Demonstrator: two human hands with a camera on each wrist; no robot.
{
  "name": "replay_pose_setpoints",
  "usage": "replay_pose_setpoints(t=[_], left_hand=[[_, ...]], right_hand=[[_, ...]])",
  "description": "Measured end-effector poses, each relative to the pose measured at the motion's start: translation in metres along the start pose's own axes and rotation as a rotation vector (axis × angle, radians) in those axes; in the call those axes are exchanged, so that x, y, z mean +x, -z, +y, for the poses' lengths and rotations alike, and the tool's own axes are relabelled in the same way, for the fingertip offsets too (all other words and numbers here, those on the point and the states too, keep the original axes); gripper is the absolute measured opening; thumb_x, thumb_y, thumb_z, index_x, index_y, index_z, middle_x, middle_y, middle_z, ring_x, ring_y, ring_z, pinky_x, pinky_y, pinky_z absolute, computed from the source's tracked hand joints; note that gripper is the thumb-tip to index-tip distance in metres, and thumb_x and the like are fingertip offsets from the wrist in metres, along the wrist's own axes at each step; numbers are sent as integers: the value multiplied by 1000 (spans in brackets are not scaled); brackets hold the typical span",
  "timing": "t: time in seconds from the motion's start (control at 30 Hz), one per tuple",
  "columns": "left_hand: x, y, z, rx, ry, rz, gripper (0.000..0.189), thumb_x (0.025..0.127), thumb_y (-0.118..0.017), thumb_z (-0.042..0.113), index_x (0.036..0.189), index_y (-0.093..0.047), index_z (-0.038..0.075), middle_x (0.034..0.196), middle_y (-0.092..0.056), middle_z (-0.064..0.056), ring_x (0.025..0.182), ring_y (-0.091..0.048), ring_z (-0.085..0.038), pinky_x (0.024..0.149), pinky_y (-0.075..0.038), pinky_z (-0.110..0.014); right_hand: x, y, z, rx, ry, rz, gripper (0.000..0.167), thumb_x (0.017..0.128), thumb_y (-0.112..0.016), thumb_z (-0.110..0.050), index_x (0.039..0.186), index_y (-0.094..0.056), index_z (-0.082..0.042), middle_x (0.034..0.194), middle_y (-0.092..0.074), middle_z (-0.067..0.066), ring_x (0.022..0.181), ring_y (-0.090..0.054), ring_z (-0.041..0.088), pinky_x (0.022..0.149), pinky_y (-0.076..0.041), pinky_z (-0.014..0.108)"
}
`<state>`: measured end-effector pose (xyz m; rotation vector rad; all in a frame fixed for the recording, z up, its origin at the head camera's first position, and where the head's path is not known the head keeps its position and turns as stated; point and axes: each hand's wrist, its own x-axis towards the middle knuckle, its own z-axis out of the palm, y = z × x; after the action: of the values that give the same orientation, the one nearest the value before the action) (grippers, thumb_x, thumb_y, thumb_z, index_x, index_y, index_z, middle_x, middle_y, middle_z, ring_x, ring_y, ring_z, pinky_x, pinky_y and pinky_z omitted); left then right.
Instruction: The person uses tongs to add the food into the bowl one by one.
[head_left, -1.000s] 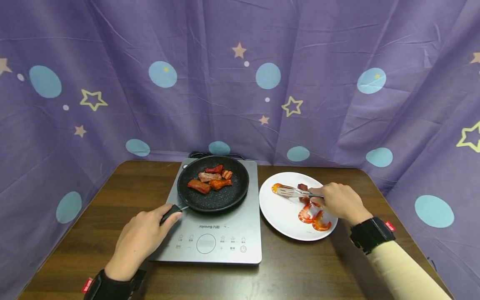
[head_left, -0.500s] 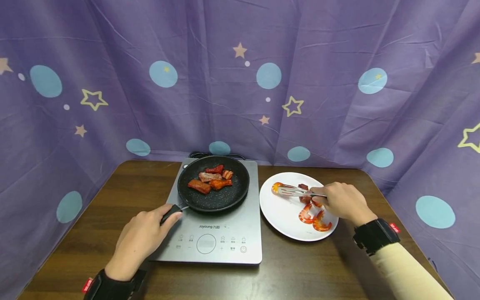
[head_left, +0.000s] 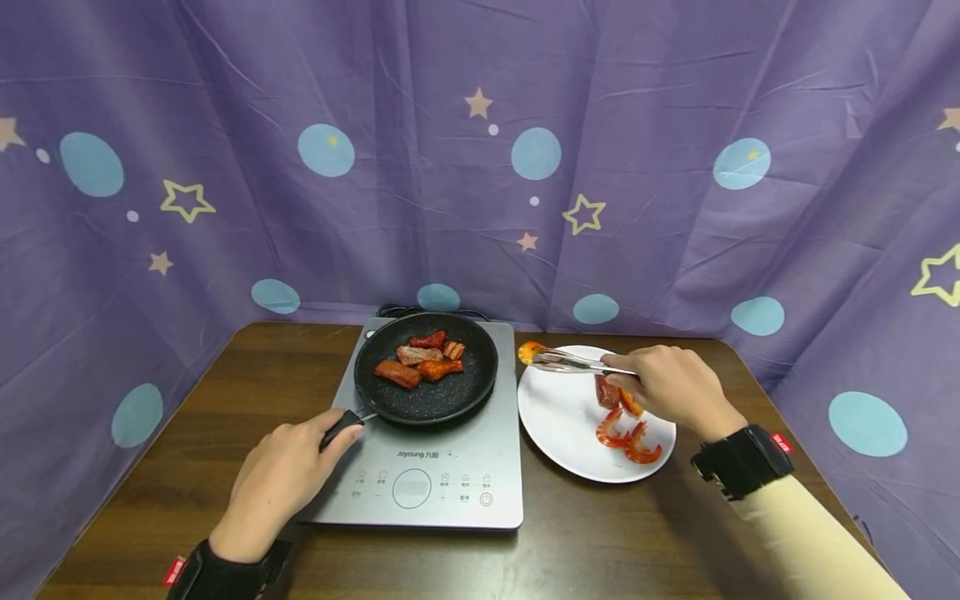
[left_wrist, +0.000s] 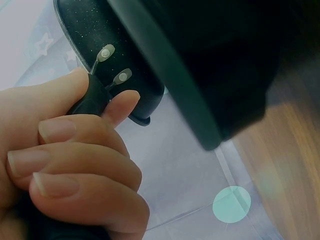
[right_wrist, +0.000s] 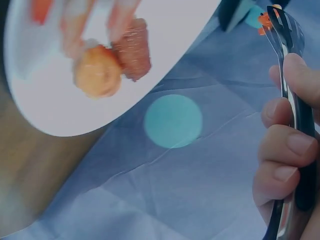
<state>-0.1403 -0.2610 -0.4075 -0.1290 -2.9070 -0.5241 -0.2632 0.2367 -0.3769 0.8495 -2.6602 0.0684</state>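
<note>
My left hand (head_left: 288, 475) grips the black handle (head_left: 341, 430) of a frying pan (head_left: 420, 407). Inside the pan lie several pieces of reddish-brown meat, one shaped like a drumstick (head_left: 440, 368). In my right hand (head_left: 671, 387) are metal tongs (head_left: 567, 362), with fingers and thumb wrapped round their dark grips in the right wrist view. A small orange-yellow piece of food (head_left: 531, 352) is pinched at the tongs' tips, over the left rim of the white plate (head_left: 555, 425). Below the tongs the plate bears shrimp (head_left: 642, 446), a brown meat piece (head_left: 606, 392) and an orange piece (head_left: 630, 403).
The pan stands on a silver induction cooker (head_left: 487, 442) with a touch panel at its front. A black cable (head_left: 393, 310) lies behind it. All this is on a brown wooden table (head_left: 570, 542), with a purple patterned curtain (head_left: 450, 200) hanging behind.
The tongs have risen from the plate and moved left and back, carrying the orange-yellow piece to the plate's edge. More of the brown meat is uncovered. My left hand and the pan stay put.
</note>
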Motion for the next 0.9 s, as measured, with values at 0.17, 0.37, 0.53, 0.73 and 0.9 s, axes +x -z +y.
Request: replay_pose_setpoints(t=[0.17,0.37,0.53,0.73,0.9], left_hand=[[0,0,0,2,-1,5,55,104,-66,51,135,-72,6,110,-78,-24,77,-76,-38,49,-50,-42],[0,0,0,3,0,7,56,104,-65,52,135,-72,6,111,-77,-24,79,-76,-40,49,-51,-44],[1,0,-1,1,-1,3,55,104,-66,50,135,-72,5,113,-77,-25,83,-76,-43,52,-53,-48],[0,-1,0,8,-6,14,52,104,-69,47,133,-73,4,112,-77,-25,86,-77,-43,54,-55,-49],[0,-1,-1,7,-6,14,52,104,-68,48,134,-73,5,111,-77,-25,86,-77,-43,55,-55,-51]], right_hand=[[11,7,-12,11,45,41,33,96,-81,-32,128,-80,-26,89,-77,-9,64,-62,13,49,-43,34],[27,17,-36,48,85,84,27,100,-77,-31,126,-79,-26,82,-72,-14,63,-64,12,49,-47,35],[41,19,-60,44,132,114,28,100,-76,-34,127,-79,-27,86,-74,-13,60,-60,10,47,-45,34],[56,13,-87,63,189,134,21,99,-77,-34,119,-78,-30,72,-60,-15,57,-52,8,45,-40,32],[66,6,-106,91,232,140,19,99,-77,-34,118,-79,-32,72,-61,-14,60,-57,9,47,-43,34]])
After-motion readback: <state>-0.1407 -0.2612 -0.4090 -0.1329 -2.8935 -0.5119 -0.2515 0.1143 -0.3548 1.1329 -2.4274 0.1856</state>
